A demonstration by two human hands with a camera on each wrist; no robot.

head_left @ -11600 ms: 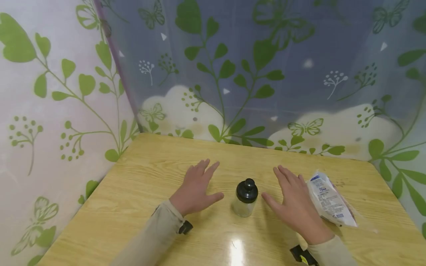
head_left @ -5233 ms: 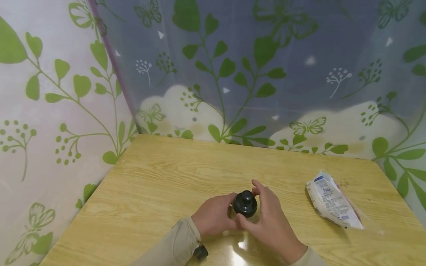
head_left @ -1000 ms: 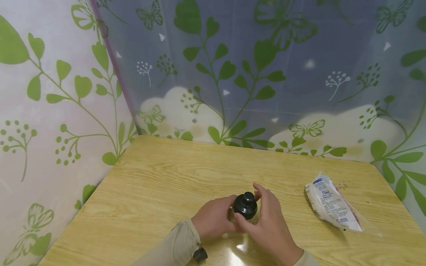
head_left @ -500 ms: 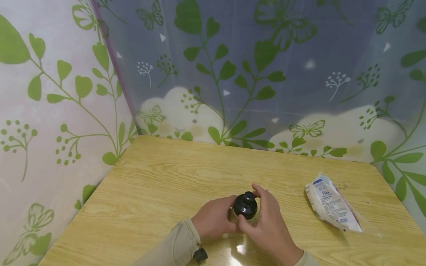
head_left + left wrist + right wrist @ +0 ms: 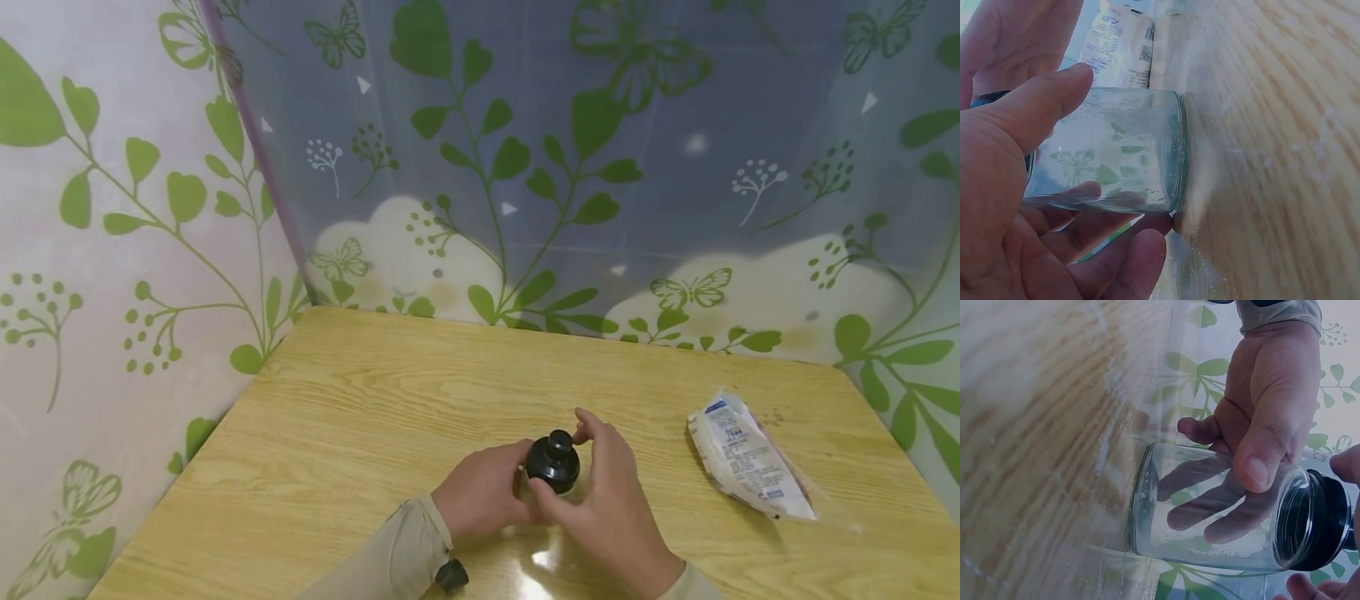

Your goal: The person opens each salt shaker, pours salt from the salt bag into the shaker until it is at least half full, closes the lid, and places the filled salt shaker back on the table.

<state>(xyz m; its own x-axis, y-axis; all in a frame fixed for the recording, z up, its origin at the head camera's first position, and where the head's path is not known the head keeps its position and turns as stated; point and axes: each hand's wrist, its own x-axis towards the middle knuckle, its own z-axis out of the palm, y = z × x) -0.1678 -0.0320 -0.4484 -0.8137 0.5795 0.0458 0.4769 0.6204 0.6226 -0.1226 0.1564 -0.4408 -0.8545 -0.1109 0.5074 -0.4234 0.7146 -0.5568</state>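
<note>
L hand point(image 5: 480, 492) wraps glass jar point(image 5: 1104, 150), upright on surface point(image 5: 375, 400), prob. to steady it; R hand point(image 5: 611, 500) pinches black lid point(image 5: 551, 467), thumb opp. fingers, apparently for even purchase.

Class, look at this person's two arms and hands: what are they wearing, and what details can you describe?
The left hand and right hand are bare, with no gloves. The left sleeve is plain beige, creased near the cuff, with a small black fitting at the wrist. Only a little of the matching right sleeve shows.
</note>
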